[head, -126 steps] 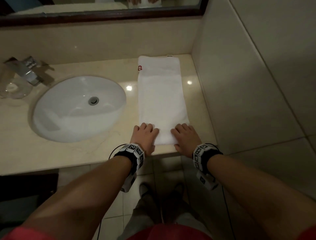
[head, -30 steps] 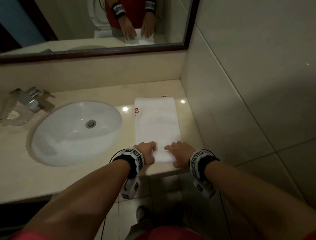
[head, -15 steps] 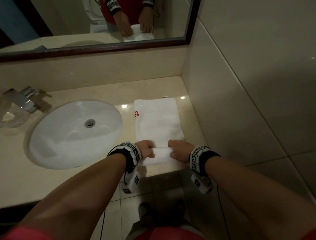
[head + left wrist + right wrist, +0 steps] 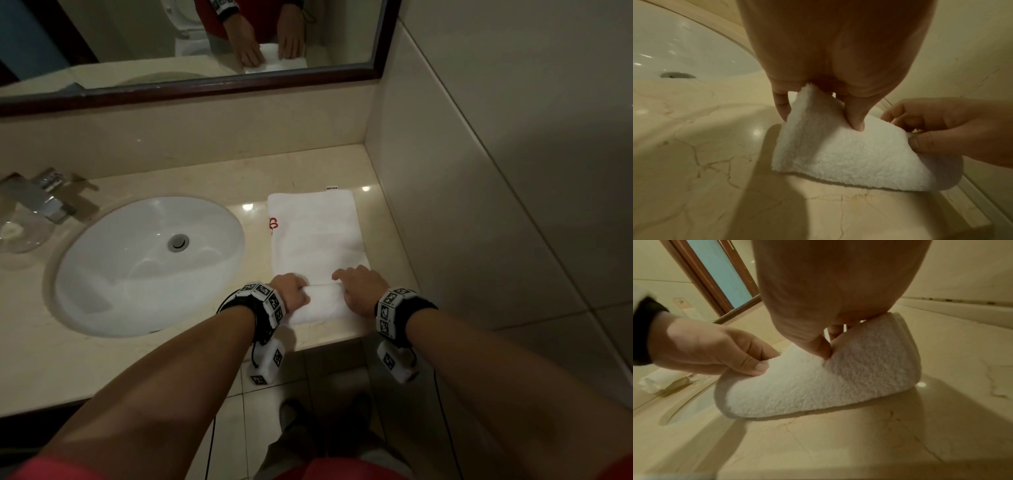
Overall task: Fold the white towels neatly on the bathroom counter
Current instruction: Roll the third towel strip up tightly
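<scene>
A white towel (image 4: 317, 236) with a small red mark on its left edge lies lengthwise on the beige counter (image 4: 205, 359), right of the sink. Its near end (image 4: 849, 154) (image 4: 818, 386) is lifted and curled over into a roll. My left hand (image 4: 291, 293) (image 4: 818, 110) pinches the roll's left end, thumb underneath and fingers on top. My right hand (image 4: 359, 287) (image 4: 828, 344) pinches the right end the same way. In the left wrist view the right hand (image 4: 941, 129) shows at the right; in the right wrist view the left hand (image 4: 715, 350) shows at the left.
A white oval sink (image 4: 147, 263) fills the counter's left half, with a chrome tap (image 4: 37, 195) and a clear glass dish (image 4: 20, 233) beyond it. A tiled wall (image 4: 496, 205) closes the right side. A framed mirror (image 4: 205, 41) runs along the back. The counter's front edge is just below my wrists.
Earlier both hands lay flat on the towel's near end. They have since pinched that end, lifted it and curled it away from me into a roll.
</scene>
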The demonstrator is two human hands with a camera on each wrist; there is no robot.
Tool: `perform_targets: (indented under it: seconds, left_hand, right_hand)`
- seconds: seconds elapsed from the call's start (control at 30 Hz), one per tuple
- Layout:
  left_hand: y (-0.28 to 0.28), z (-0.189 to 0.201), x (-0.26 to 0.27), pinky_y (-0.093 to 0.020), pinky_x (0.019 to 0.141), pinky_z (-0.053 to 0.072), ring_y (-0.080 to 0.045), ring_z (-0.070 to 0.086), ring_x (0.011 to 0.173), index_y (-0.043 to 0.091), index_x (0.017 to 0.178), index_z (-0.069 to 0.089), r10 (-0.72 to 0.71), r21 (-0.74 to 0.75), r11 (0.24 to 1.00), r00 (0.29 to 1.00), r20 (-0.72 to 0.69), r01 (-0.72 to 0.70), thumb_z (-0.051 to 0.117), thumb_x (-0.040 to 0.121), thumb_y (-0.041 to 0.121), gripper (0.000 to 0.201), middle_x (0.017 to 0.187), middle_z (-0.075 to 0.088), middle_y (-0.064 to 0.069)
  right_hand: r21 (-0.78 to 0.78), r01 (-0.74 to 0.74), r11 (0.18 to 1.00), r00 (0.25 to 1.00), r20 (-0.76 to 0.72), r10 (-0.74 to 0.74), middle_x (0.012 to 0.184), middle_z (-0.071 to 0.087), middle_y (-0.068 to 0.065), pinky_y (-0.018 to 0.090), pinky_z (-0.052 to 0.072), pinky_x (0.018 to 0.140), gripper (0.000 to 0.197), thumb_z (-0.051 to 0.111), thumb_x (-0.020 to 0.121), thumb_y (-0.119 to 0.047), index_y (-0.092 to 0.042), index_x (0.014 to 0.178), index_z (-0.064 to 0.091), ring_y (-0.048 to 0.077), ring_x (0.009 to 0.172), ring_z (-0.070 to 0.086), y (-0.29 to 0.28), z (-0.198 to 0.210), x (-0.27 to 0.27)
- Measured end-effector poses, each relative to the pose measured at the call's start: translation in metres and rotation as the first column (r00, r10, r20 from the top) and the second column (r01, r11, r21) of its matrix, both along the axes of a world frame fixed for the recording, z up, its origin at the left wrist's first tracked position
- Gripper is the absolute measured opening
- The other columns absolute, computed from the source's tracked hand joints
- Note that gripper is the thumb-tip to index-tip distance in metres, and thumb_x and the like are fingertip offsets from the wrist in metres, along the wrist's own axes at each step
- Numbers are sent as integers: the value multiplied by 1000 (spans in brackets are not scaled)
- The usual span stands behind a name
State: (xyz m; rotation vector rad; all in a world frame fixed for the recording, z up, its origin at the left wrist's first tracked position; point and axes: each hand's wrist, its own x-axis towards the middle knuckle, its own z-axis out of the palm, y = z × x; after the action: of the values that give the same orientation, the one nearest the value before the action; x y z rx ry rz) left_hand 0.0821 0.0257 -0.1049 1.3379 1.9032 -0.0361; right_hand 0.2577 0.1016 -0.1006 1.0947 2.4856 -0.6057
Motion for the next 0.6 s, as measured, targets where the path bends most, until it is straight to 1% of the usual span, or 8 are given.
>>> perform_targets:
  seconds: [0.07, 0.13, 0.23, 0.3, 0.37, 0.43, 0.53, 0.6]
  left_hand:
    - [0, -3, -1, -29, 89, 45, -23, 57, 107, 20, 121, 59, 14, 19, 1000, 1000, -15, -14, 57, 90, 22, 31, 119, 62, -5]
    - [0, -6, -2, -29, 83, 45, -22, 58, 98, 24, 116, 51, 61, 40, 997, 998, -29, -60, 58, 90, 25, 27, 112, 62, -3]
    - [-2, -6, -3, -34, 85, 46, -22, 58, 91, 27, 106, 43, 94, 107, 991, 991, -94, -84, 60, 89, 30, 24, 100, 61, 3]
    - [-4, -2, 0, -39, 90, 42, -21, 55, 96, 28, 97, 43, 67, 181, 983, 980, -187, -33, 62, 87, 33, 21, 97, 57, 6]
    - [-6, 2, 3, -39, 91, 39, -22, 48, 103, 28, 95, 48, 8, 251, 966, 961, -278, 65, 61, 87, 33, 17, 104, 52, 5]
    - [-8, 4, 8, -39, 91, 39, -22, 46, 106, 27, 100, 54, -68, 274, 947, 940, -336, 166, 57, 89, 29, 12, 110, 52, 3]
    - [-14, 4, 15, -38, 89, 39, -22, 47, 105, 25, 108, 59, -121, 288, 924, 908, -401, 250, 49, 92, 23, 20, 112, 54, 1]
    - [-21, 5, 20, -38, 89, 38, -23, 46, 105, 22, 113, 58, -126, 297, 911, 878, -461, 286, 45, 92, 27, 25, 113, 53, 0]
  right_hand:
    - [-19, 93, 995, 996, -6, -94, 114, 54, 6, 35, 43, 83, 38, 43, 90, -12, -27, 125, 43, 26, 96, 51, 0, 1, -1]
    - [5, 98, 995, 995, -7, -98, 102, 53, 6, 32, 41, 73, 30, 44, 88, -9, -25, 113, 44, 21, 82, 46, 1, 1, -4]
    - [125, 39, 991, 998, -57, -32, 100, 51, 3, 31, 41, 75, 26, 50, 84, -5, -23, 103, 47, 18, 83, 44, 0, -1, -5]
    - [238, -14, 971, 996, -84, 35, 102, 49, 3, 32, 41, 76, 23, 58, 82, -8, -20, 101, 53, 21, 90, 45, -2, -2, -4]
    - [312, -85, 946, 991, -68, 112, 97, 52, 5, 34, 40, 72, 23, 66, 77, -8, -17, 96, 60, 24, 89, 49, -5, 0, -4]
    - [340, -153, 928, 985, -21, 171, 90, 56, 7, 34, 40, 66, 23, 71, 71, -6, -16, 91, 64, 25, 82, 53, -9, 2, -4]
    - [395, -204, 896, 976, 5, 220, 78, 57, 5, 33, 41, 58, 26, 79, 58, -9, -15, 79, 65, 25, 70, 54, -15, -1, 1]
    - [407, -201, 891, 972, -27, 231, 80, 58, 5, 34, 43, 61, 25, 76, 57, -14, -14, 80, 64, 25, 72, 54, -18, -3, 7]
